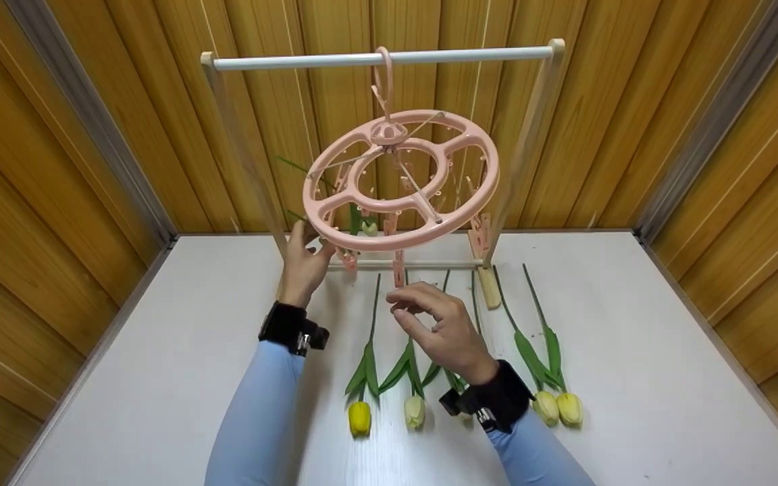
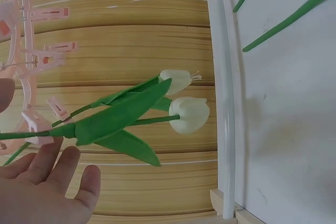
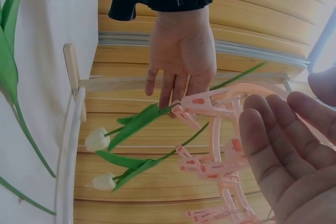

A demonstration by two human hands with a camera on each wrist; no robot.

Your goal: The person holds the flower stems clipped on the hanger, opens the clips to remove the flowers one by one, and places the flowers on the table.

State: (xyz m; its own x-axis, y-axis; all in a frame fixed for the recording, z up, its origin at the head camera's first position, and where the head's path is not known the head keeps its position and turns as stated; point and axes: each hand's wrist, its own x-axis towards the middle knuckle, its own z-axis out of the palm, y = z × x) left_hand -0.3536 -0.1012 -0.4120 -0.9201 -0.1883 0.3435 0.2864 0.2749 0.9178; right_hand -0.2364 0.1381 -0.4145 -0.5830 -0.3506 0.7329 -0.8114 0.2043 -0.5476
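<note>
A round pink clip hanger (image 1: 487, 182) hangs by its hook from a white bar. Two white tulips, a nearer one (image 2: 190, 115) and one behind it (image 2: 176, 82), hang heads down from its clips. My left hand (image 1: 304, 263) is at the hanger's left edge, its fingers loosely extended beside the pink clip (image 2: 38, 124) that grips the nearer tulip's stem. The fingertips lie close under the stem; whether they touch it I cannot tell. My right hand (image 1: 439, 324) hovers in front of the hanger above the table, fingers loosely bent, holding nothing.
The rack's white bar (image 1: 281, 63) rests on wooden side posts. On the white table (image 1: 632, 337) lie several tulips, among them a yellow one (image 1: 360, 418) and a pale one (image 1: 415, 412). Further pink clips (image 1: 480, 233) dangle from the hanger. Wood-look panels stand behind.
</note>
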